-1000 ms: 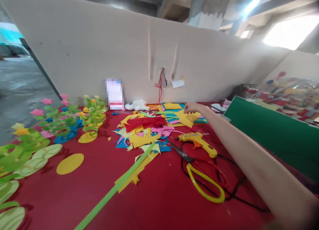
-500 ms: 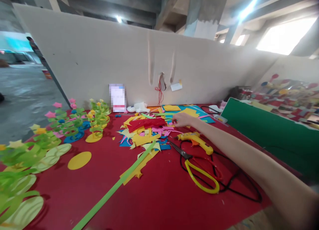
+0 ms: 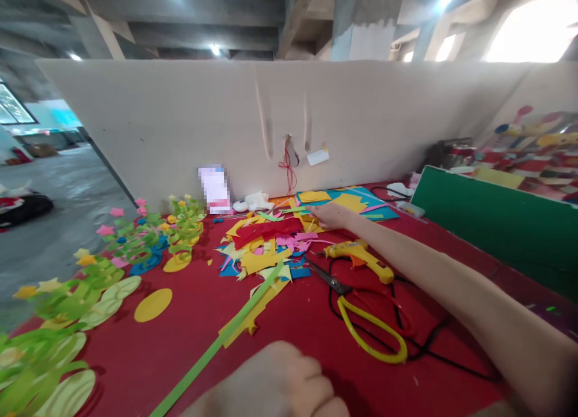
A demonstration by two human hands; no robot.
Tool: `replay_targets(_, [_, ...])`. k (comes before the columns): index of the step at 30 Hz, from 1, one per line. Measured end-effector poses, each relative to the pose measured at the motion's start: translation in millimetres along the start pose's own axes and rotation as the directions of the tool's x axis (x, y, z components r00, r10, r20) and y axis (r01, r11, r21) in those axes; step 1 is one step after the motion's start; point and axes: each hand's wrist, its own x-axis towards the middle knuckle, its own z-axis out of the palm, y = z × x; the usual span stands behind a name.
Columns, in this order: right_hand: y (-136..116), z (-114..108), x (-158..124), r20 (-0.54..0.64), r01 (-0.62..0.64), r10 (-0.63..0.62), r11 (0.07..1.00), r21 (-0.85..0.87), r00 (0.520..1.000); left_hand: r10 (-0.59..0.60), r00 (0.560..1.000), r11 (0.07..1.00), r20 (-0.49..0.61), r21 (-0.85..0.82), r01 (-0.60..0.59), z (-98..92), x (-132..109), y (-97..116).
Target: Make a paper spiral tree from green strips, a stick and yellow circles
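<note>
Nearby, the left hand (image 3: 280,381) makes a loose fist — the right hand (image 3: 332,216) is at paper scraps (image 3: 264,259), grip unclear.

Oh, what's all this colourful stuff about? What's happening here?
Someone is working with cut coloured paper at a red table. The right hand reaches to the back of a pile of paper scraps; whether it grips any is unclear. The left hand is curled near the front, its palm hidden. Scissors and a glue gun lie to the right; curly paper plants stand at left.
</note>
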Motion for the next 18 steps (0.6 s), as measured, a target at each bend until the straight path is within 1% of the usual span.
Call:
replay_targets(1, [1.3,0.2,-0.4,-0.026,-0.009,0.009,1.0,0.0,1.0,0.03,0.999,1.0,0.01,0.005,-0.03,0.1,12.4,-6.2])
replay_targets(2, [2.8,-0.1,-1.0,-0.051,-0.016,0.016,1.0,0.001,0.999,0.09,0.996,0.995,0.025,0.033,-0.091,0.2,24.3,-15.1])
replay_targets(3, [4.5,-0.7,-1.7,-0.073,-0.018,0.018,1.0,0.001,0.997,0.087,0.995,0.993,0.047,0.071,-0.09,0.5,35.6,-26.5])
replay_targets(4, [6.2,-1.5,-2.6,-0.093,-0.016,0.016,1.0,0.0,0.996,0.025,0.995,0.993,0.093,0.114,-0.036,1.1,45.9,-40.3])
replay_targets(5, [7.9,-2.3,-3.5,-0.107,-0.008,0.008,1.0,-0.001,0.994,-0.037,0.994,0.99,0.108,0.141,0.021,2.1,55.3,-55.8])
replay_targets(7, [10.6,-3.3,-5.5,-0.122,0.019,-0.019,1.0,-0.005,0.992,-0.142,0.986,0.977,0.09,0.175,0.125,5.6,70.6,-89.7])
replay_targets(9, [11.8,-2.6,-7.4,-0.123,0.05,-0.052,0.999,-0.013,0.991,-0.246,0.968,0.952,0.059,0.202,0.229,11.2,81.9,-123.3])
replay_targets(12, [11.6,1.3,-9.6,-0.117,0.074,-0.076,0.997,-0.027,0.99,-0.325,0.943,0.93,0.069,0.204,0.306,23.5,93.7,-166.3])
replay_targets(15, [11.7,6.1,-10.5,-0.108,0.082,-0.085,0.996,-0.035,0.99,-0.371,0.918,0.919,0.139,0.196,0.342,37.6,101.0,-197.2])
replay_targets(18, [13.6,9.8,-9.7,-0.098,0.088,-0.091,0.995,-0.035,0.991,-0.39,0.888,0.917,0.243,0.187,0.351,47.8,103.7,-216.3])
